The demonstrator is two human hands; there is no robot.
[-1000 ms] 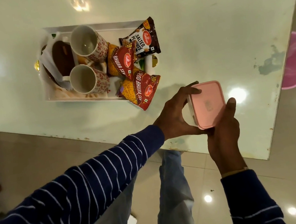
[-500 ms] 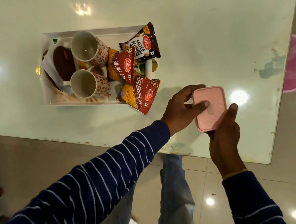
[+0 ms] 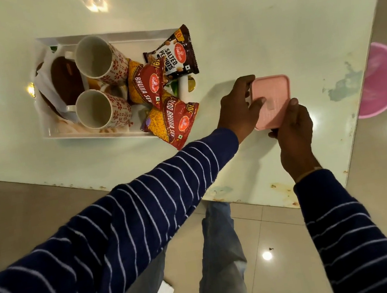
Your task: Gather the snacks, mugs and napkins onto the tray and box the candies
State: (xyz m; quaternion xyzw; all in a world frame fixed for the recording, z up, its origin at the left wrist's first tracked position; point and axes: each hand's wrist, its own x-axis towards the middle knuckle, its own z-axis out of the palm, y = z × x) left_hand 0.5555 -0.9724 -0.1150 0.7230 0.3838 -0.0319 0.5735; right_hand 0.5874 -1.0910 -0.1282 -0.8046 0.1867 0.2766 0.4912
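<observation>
A pink box (image 3: 273, 94) with its lid on rests on the pale table (image 3: 259, 36), right of the tray. My left hand (image 3: 238, 109) grips its left edge, thumb pressing on the lid. My right hand (image 3: 294, 136) holds its near right corner from below. The white tray (image 3: 145, 34) at the left holds two white mugs with red flowers (image 3: 96, 58) (image 3: 96, 109), a brown snack in white napkin paper (image 3: 65, 82), a salted peanuts packet (image 3: 175, 56) and two red bhujia sev packets (image 3: 150, 82) (image 3: 171, 122). The nearer packet hangs over the tray's front rim.
A pink round tub (image 3: 380, 78) stands on the floor past the table's right edge. The table's near edge runs diagonally just below my hands. Glossy floor tiles and my legs (image 3: 218, 255) fill the lower view.
The box has gone from being held tilted above the table to lying flat on it, a little farther from me. My left thumb now presses on the lid.
</observation>
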